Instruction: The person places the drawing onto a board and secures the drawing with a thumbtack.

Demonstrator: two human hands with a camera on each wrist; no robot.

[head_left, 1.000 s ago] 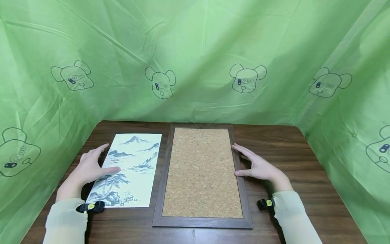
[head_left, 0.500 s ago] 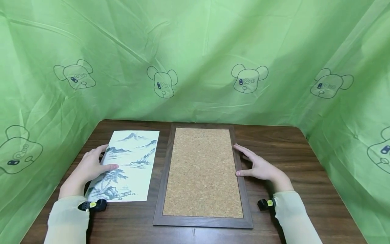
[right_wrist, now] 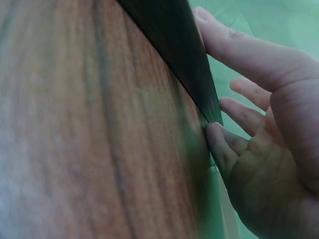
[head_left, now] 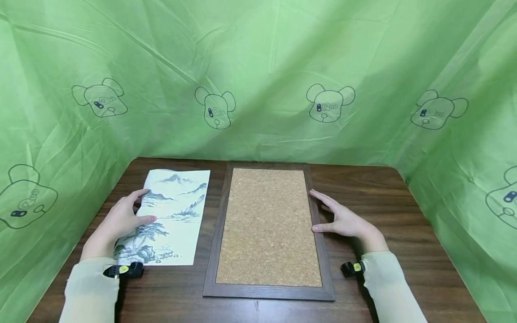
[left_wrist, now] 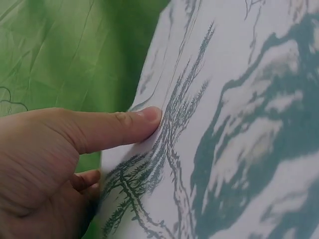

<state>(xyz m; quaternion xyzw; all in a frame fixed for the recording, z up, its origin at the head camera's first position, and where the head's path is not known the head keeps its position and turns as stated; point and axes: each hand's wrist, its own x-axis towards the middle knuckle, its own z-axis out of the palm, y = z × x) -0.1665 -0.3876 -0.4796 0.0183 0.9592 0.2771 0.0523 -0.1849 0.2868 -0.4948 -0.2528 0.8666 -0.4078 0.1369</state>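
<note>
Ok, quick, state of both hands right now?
Left hand: closed, pinching the left edge of the white paper sheet with blue-grey landscape print.
Right hand: open, touching the right side of the rectangular, dark-brown-framed cork board.

matt paper print (head_left: 177,208), grainy cork panel (head_left: 269,226), wood-grained frame (head_left: 268,292)

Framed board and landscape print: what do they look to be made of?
Panel: likely cork, matte; tan, speckled granules.
Frame: wood or wood-look, dark brown, low sheen; faint streaks hint at grain, but solid or veneer unclear.
Landscape print: probably paper, matte; thin white sheet with a wavy top edge.
</note>
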